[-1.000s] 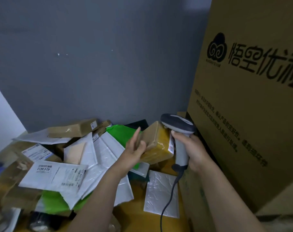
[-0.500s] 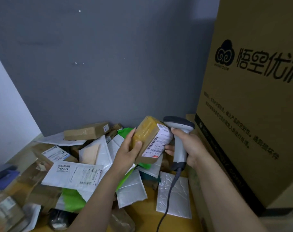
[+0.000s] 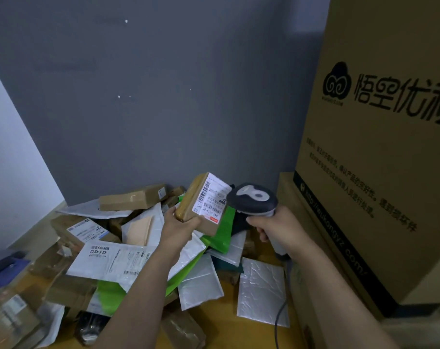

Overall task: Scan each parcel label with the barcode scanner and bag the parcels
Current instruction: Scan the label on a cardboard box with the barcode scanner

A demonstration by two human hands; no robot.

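Change vs 1 s ago: small brown parcel has been turned in the left hand. Its label then sat edge-on toward the scanner; it now faces up and out, barcodes plain to cam.

Left hand grips parcel's lower end, thumb on near face, fingers behind. Parcel is held in air above the heap, not touching it. Right hand is wrapped round the handle of the scanner; scanner head is just beside label's right edge. Trigger pressed or not: can't tell. No beam seen on label.

Judgement: scan step in hand for this parcel. Label is presented, prob. ready to read. Bagging not yet done; no bag in view.

Around: heap of parcels on yellow worktop, incl. cartons, white mailers, green poly bag. Big printed carton stands tight on the right, close to right forearm, so it limits swing that side. Scanner cable drops past edge of a white mailer and could snag.
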